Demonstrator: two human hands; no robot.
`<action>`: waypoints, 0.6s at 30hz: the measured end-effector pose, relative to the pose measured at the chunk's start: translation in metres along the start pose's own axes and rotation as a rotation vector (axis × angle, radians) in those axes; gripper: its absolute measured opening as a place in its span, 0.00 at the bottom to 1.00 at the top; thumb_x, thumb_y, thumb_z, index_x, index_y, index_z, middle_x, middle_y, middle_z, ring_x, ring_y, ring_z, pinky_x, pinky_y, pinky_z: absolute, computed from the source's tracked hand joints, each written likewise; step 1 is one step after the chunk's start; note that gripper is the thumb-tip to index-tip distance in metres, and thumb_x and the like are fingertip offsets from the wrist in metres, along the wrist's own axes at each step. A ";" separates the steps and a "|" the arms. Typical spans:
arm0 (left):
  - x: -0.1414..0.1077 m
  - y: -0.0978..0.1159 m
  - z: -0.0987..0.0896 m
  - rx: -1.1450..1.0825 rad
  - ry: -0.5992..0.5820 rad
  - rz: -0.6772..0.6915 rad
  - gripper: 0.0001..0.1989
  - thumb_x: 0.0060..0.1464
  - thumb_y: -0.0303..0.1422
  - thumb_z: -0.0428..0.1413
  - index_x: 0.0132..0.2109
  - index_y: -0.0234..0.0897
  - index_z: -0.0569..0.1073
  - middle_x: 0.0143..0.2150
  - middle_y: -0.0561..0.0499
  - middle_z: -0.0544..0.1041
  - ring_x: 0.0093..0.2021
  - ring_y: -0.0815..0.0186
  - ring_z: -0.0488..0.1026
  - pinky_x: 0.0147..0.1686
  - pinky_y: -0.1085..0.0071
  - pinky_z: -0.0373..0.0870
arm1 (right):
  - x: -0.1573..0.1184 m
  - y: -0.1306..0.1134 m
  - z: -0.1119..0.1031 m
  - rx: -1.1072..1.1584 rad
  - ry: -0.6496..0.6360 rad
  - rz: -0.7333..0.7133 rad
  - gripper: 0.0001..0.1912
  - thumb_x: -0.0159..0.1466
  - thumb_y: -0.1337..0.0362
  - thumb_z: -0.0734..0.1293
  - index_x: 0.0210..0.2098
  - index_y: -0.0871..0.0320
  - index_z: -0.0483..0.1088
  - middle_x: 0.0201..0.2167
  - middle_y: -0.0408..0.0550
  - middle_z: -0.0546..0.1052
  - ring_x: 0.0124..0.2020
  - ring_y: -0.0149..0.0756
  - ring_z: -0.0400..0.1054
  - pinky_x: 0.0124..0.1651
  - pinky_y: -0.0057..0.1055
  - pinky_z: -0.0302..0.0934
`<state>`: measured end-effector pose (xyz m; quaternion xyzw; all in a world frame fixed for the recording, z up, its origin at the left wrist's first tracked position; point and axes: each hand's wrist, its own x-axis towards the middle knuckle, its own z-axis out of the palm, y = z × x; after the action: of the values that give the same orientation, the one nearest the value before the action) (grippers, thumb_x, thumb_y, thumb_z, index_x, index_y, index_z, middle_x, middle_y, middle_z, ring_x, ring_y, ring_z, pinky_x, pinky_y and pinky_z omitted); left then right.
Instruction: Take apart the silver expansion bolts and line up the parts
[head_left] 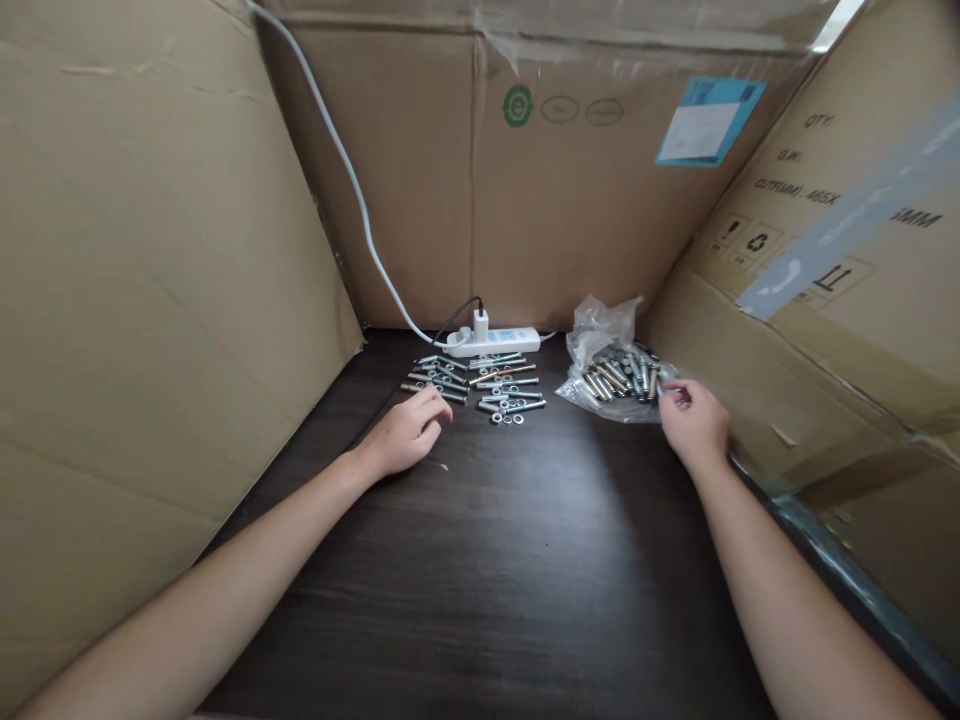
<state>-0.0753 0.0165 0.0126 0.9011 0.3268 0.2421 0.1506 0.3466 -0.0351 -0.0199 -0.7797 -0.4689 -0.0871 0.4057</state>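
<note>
My right hand [694,415] is at the right edge of a clear plastic bag [600,322]. Its thumb and fingers are pinched around what looks like a silver bolt, mostly covered by the fingers. Many bolts [616,376], silver and brass-coloured, lie heaped in the bag's open mouth. On the left, my left hand [405,432] rests near the table with fingers loosely bent, thumb apart and nothing between them. Just beyond it lie bolts with washers or nuts [442,378] in a group. A second group of bolts [508,383] is laid in rows, with loose washers [508,419] at its near end.
A white power strip [491,342] with a plugged-in white adapter [481,324] stands behind the bolts. A white cable [352,180] runs up from it. Cardboard walls [397,200] enclose the dark wood-grain table [510,560] at left, back and right.
</note>
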 end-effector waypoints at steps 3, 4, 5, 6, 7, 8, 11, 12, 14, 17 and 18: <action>0.006 0.007 0.002 -0.072 0.001 0.000 0.09 0.53 0.22 0.44 0.35 0.36 0.68 0.36 0.52 0.67 0.36 0.68 0.65 0.39 0.71 0.63 | 0.001 0.002 -0.002 0.002 0.007 0.088 0.15 0.53 0.62 0.60 0.36 0.60 0.74 0.25 0.49 0.73 0.24 0.36 0.61 0.31 0.31 0.55; 0.009 0.011 0.004 -0.103 0.000 -0.002 0.09 0.53 0.22 0.44 0.34 0.36 0.68 0.35 0.52 0.67 0.36 0.69 0.65 0.37 0.72 0.62 | 0.000 0.001 -0.002 0.002 0.000 0.089 0.15 0.53 0.62 0.60 0.36 0.59 0.74 0.26 0.49 0.74 0.24 0.36 0.62 0.31 0.31 0.55; 0.012 0.016 0.006 -0.137 0.019 -0.013 0.09 0.53 0.22 0.44 0.32 0.36 0.67 0.35 0.52 0.67 0.35 0.69 0.65 0.36 0.72 0.62 | 0.000 -0.002 -0.001 -0.004 -0.014 0.081 0.15 0.54 0.61 0.60 0.36 0.59 0.74 0.27 0.49 0.74 0.25 0.36 0.63 0.31 0.31 0.55; 0.015 0.021 0.008 -0.173 0.054 -0.026 0.09 0.53 0.22 0.44 0.31 0.35 0.67 0.34 0.52 0.67 0.34 0.69 0.65 0.35 0.72 0.62 | -0.001 -0.004 0.000 -0.015 -0.030 0.071 0.14 0.55 0.61 0.61 0.35 0.58 0.74 0.27 0.49 0.75 0.27 0.37 0.63 0.31 0.30 0.55; 0.018 0.026 0.011 -0.205 0.108 -0.042 0.08 0.52 0.22 0.45 0.30 0.35 0.66 0.32 0.52 0.66 0.33 0.69 0.64 0.34 0.72 0.61 | -0.001 -0.007 0.001 -0.035 -0.045 0.069 0.14 0.55 0.60 0.61 0.35 0.58 0.74 0.28 0.49 0.75 0.28 0.37 0.64 0.31 0.30 0.54; 0.020 0.031 0.015 -0.234 0.158 -0.053 0.08 0.52 0.23 0.45 0.29 0.35 0.66 0.31 0.53 0.65 0.32 0.69 0.63 0.33 0.72 0.61 | -0.001 -0.010 0.002 -0.058 -0.057 0.073 0.14 0.56 0.59 0.61 0.34 0.58 0.74 0.28 0.50 0.75 0.28 0.37 0.64 0.30 0.30 0.54; 0.022 0.041 0.023 -0.301 0.245 -0.074 0.08 0.52 0.23 0.45 0.28 0.36 0.65 0.30 0.53 0.64 0.31 0.69 0.62 0.32 0.72 0.60 | -0.001 -0.014 0.005 -0.159 -0.081 0.109 0.13 0.57 0.57 0.60 0.31 0.58 0.74 0.27 0.50 0.74 0.26 0.36 0.63 0.30 0.32 0.54; 0.021 0.042 0.025 -0.310 0.251 -0.073 0.08 0.52 0.23 0.45 0.27 0.36 0.64 0.30 0.53 0.64 0.31 0.69 0.62 0.32 0.72 0.60 | -0.001 -0.014 0.005 -0.197 -0.096 0.121 0.13 0.57 0.57 0.61 0.31 0.57 0.73 0.26 0.51 0.74 0.25 0.36 0.63 0.30 0.32 0.54; 0.017 0.041 0.026 -0.303 0.232 -0.057 0.08 0.52 0.22 0.45 0.27 0.35 0.64 0.30 0.53 0.64 0.31 0.69 0.63 0.33 0.72 0.61 | -0.001 -0.014 0.005 -0.268 -0.138 0.125 0.14 0.56 0.54 0.62 0.31 0.57 0.73 0.26 0.51 0.73 0.24 0.37 0.64 0.31 0.35 0.56; 0.012 0.035 0.026 -0.269 0.194 -0.041 0.09 0.52 0.22 0.44 0.27 0.35 0.64 0.30 0.52 0.65 0.32 0.69 0.63 0.34 0.72 0.61 | -0.001 -0.013 0.006 -0.344 -0.188 0.119 0.18 0.55 0.50 0.63 0.35 0.56 0.73 0.27 0.53 0.74 0.27 0.41 0.66 0.33 0.38 0.58; 0.011 0.034 0.026 -0.261 0.191 -0.042 0.09 0.51 0.22 0.44 0.27 0.35 0.64 0.30 0.53 0.65 0.32 0.69 0.63 0.34 0.72 0.61 | -0.001 -0.013 0.006 -0.358 -0.194 0.122 0.19 0.55 0.49 0.63 0.36 0.56 0.72 0.28 0.53 0.74 0.27 0.43 0.67 0.33 0.39 0.58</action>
<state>-0.0367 -0.0038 0.0094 0.8397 0.3243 0.3638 0.2396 0.3339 -0.0286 -0.0177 -0.8710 -0.4349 -0.0688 0.2180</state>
